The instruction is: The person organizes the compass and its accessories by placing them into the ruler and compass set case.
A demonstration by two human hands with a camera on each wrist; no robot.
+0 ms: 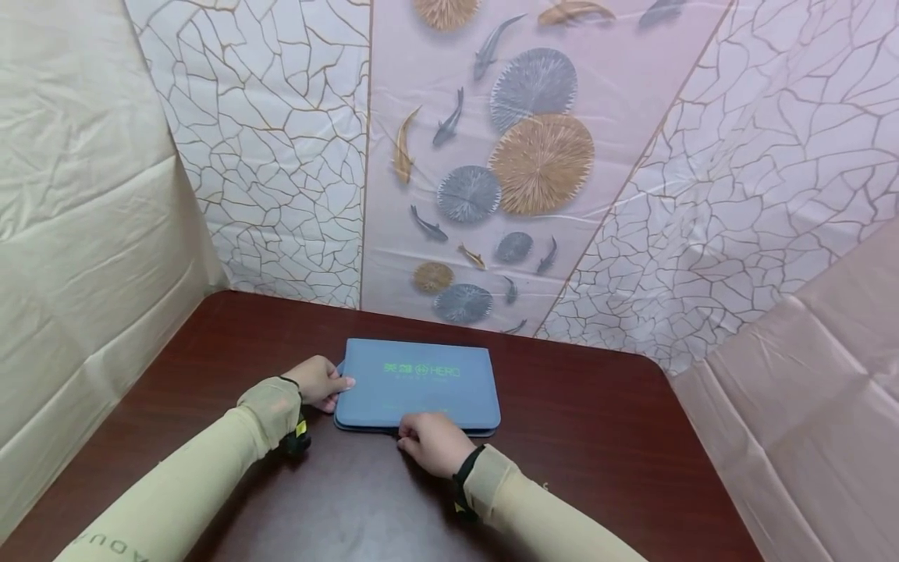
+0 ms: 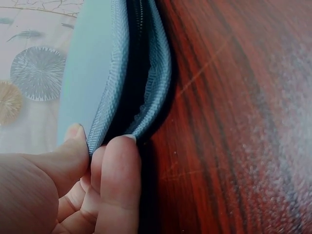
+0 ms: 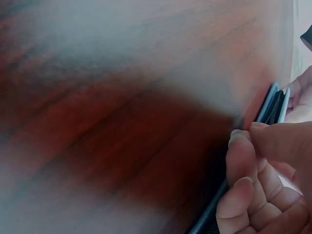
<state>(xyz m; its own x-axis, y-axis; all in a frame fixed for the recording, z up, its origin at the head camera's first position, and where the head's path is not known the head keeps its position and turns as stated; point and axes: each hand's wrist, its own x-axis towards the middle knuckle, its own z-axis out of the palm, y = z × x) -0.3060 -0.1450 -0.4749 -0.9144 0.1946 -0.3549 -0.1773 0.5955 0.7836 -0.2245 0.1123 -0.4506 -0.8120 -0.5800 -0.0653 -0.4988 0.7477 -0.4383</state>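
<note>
A flat blue zippered case (image 1: pixel 421 382) with green HERO lettering lies on the table. At its left edge my left hand (image 1: pixel 319 382) grips the case, thumb on top and fingers underneath or at the rim. The left wrist view shows the zipper edge (image 2: pixel 158 83) gaping, with a dark inside, just beyond those fingertips. My right hand (image 1: pixel 435 443) is at the front edge, thumb and index finger pinched together at the zipper (image 3: pixel 273 109). The zipper pull between them is mostly hidden by the fingertips.
The dark red-brown wooden table (image 1: pixel 597 445) has a rounded far corner. Patterned cloth (image 1: pixel 281 156) with fish and leaf prints hangs behind it. Plain beige cloth (image 1: pixel 77 234) hangs on the left, and more beige cloth borders the right side.
</note>
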